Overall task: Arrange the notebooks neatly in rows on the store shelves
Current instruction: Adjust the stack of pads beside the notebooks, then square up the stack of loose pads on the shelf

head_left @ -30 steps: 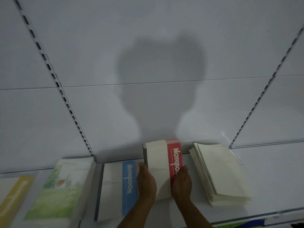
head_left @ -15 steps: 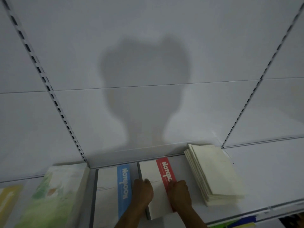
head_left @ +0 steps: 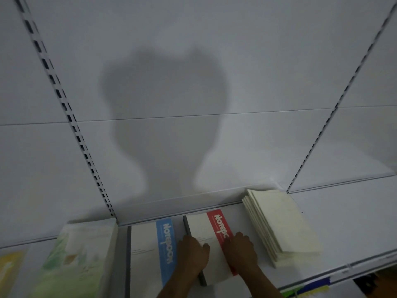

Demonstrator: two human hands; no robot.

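A stack of white notebooks with a red "Notebook" band (head_left: 200,225) lies flat on the white shelf (head_left: 348,214), between two other stacks. My left hand (head_left: 193,253) holds its dark spine side, thumb on the cover. My right hand (head_left: 241,248) curls over its right edge, covering the lower end of the red band. To the left lies a matching stack with a blue band (head_left: 146,246). To the right sits a fanned stack of plain cream notebooks (head_left: 281,222).
A thick stack with a green cover (head_left: 79,261) and a yellow-covered one (head_left: 8,272) lie at the far left. Slotted uprights (head_left: 71,117) run up the white back panel. The shelf's front rail (head_left: 343,271) crosses the lower right, with coloured items below it.
The red-band stack was held upright between my hands a second ago. It has been lowered flat onto the shelf, and my hands have stayed on its two sides.
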